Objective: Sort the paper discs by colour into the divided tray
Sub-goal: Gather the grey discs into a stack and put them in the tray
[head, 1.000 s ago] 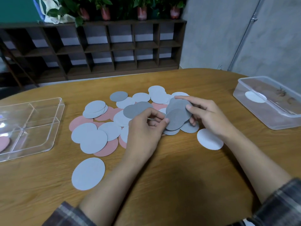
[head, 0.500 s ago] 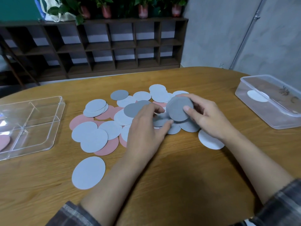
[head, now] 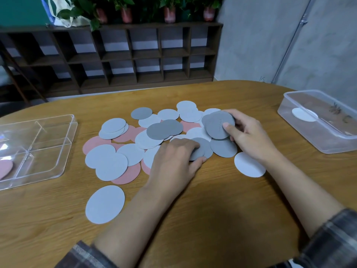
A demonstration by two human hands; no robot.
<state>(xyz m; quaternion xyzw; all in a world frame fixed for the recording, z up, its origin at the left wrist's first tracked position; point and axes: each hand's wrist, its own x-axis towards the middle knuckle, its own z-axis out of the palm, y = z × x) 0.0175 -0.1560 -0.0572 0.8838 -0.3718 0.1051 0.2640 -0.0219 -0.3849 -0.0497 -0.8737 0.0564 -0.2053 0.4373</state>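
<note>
A pile of paper discs in pale grey (head: 111,166), pink (head: 128,174) and dark grey (head: 164,129) lies spread over the middle of the wooden table. My right hand (head: 249,138) holds a small stack of dark grey discs (head: 217,123) tilted up above the pile's right side. My left hand (head: 173,161) pinches another dark grey disc (head: 201,149) that lies on the table, fingers on top and thumb at its near edge. The clear divided tray (head: 72,136) sits at the far left with one pink disc (head: 4,168) in its near-left compartment.
A clear plastic box (head: 328,146) with a white disc (head: 304,114) inside stands at the right edge. One white disc (head: 249,164) lies beside my right wrist and a pale one (head: 105,204) lies alone in front of the pile. A dark shelf unit stands behind the table.
My right hand has raised and gathered its dark grey discs toward the back right. My left hand has dropped onto a grey disc lying on the table.
</note>
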